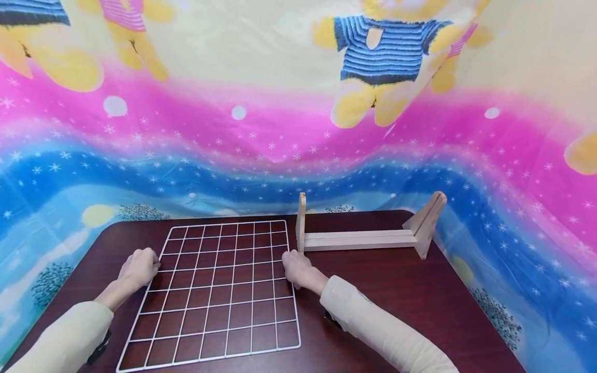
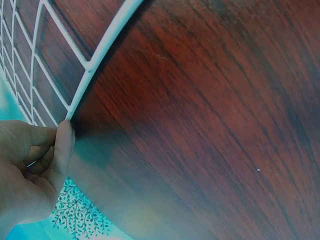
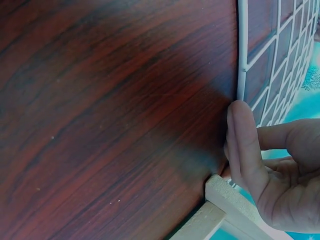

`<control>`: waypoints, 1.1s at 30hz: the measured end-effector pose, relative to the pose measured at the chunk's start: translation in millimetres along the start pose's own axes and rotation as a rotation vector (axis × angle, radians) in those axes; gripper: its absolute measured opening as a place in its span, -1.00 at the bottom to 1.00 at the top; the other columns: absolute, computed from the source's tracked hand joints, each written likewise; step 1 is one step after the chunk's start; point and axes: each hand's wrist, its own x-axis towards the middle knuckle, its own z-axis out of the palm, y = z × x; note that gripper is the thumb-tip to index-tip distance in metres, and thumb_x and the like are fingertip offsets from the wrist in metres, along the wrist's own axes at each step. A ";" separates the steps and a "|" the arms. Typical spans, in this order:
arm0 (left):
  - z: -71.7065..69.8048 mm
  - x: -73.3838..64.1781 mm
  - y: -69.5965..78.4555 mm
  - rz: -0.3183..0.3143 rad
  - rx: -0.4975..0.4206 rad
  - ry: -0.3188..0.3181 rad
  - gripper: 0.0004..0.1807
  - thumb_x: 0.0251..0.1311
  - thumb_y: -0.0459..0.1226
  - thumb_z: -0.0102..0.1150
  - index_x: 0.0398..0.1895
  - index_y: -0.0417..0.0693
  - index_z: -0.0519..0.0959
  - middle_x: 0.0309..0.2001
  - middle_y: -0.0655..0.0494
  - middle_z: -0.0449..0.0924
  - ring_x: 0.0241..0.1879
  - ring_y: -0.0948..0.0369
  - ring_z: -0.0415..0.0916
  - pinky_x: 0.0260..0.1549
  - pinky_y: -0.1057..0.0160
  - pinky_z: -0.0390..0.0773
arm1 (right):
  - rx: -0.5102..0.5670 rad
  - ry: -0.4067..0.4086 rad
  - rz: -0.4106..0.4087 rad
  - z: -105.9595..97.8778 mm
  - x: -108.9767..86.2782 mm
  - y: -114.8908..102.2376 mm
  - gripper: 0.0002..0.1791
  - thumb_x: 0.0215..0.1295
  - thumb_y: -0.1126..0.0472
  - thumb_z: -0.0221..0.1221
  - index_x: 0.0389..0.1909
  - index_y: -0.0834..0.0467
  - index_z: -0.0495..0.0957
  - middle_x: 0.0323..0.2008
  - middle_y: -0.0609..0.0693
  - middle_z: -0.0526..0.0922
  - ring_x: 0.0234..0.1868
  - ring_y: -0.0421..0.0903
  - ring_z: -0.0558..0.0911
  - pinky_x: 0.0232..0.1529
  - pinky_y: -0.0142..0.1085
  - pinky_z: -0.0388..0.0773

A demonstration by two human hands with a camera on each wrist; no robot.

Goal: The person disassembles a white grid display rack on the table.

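Observation:
A white wire grid panel [image 1: 229, 286] lies over the left half of the dark wooden table. My left hand [image 1: 140, 268] pinches its left edge wire a little above the middle. On the opposite edge my right hand [image 1: 298, 268] pinches the wire between thumb and fingers. Both wrist views show the fingertips at the outer wire, with the left thumb [image 2: 63, 142] and the right fingers [image 3: 245, 145] against it. Just beyond my right hand stands a pale wooden frame [image 1: 359, 238] with two upright end pieces and a crossbar.
The reddish-brown table [image 1: 373, 295] has rounded far corners. A printed cloth [image 1: 280, 129] with bears and snowflakes hangs behind it and down both sides. The wooden frame's right end piece [image 1: 429, 224] stands near the table's right edge.

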 end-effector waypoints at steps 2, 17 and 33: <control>0.3 0.1 -0.3 0.001 -0.001 0.004 -0.73 0.13 -0.49 0.09 -0.70 -0.17 0.59 -0.81 0.18 0.39 -0.75 0.19 0.35 -0.74 0.16 0.40 | 0.019 -0.007 -0.002 -1.3 -0.4 0.6 -0.63 0.17 0.55 0.15 -0.76 0.20 0.40 -0.71 0.13 0.54 -0.93 -0.19 0.48 -0.89 -0.45 0.41; 6.9 -12.8 -9.8 -0.067 -0.066 0.067 -0.75 0.26 -0.39 0.07 -0.16 -0.44 0.64 -0.49 -0.15 0.67 -0.69 0.18 0.47 -0.64 0.07 0.49 | 0.244 -0.101 -0.008 -4.3 -12.0 10.5 -0.35 0.36 0.37 0.09 0.32 0.61 0.06 -0.54 0.26 0.62 -0.79 -0.08 0.61 -0.60 -0.43 0.58; -2.6 -55.4 62.3 -0.134 -0.106 0.150 -0.44 0.44 -0.16 -0.09 0.22 -0.54 0.32 0.02 -0.63 0.26 -0.04 -0.48 0.24 -0.35 -0.36 0.44 | 0.096 0.197 -0.112 -46.0 -68.8 33.4 -0.47 0.29 0.17 0.23 0.23 0.30 0.43 -0.52 -0.10 0.43 -0.44 -0.15 0.49 -0.48 -0.21 0.50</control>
